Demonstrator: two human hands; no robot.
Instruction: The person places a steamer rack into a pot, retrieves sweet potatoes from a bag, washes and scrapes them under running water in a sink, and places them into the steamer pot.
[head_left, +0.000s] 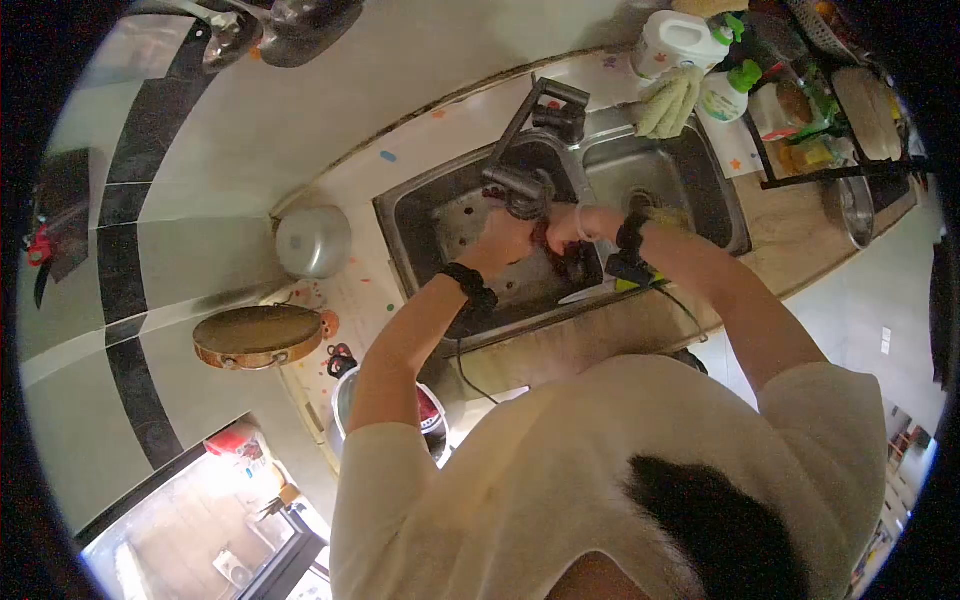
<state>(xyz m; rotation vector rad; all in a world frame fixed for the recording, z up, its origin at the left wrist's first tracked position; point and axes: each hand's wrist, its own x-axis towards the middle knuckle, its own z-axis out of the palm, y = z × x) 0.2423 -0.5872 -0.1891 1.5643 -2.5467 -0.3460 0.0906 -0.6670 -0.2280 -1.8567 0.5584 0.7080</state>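
Observation:
My left hand [507, 240] and my right hand [577, 228] are close together over the left sink basin [425, 235], under the black faucet [525, 185]. Between them is a dark red, wet-looking piece [562, 262]; its kind is too unclear to name. The fingers of my right hand curl around it, and those of my left hand close at its other side, partly hidden by the faucet head. Dark bands circle both wrists. A knife-like pale blade [585, 294] lies by the basin's front rim, beside a yellow-green item [627, 284].
The right basin [690, 165] has a light green cloth [668, 103] at its back edge. White bottles [682, 45] and a rack of packages [800, 110] stand at the right. A metal pot [313, 242] and a round wooden board [258, 337] are at the left.

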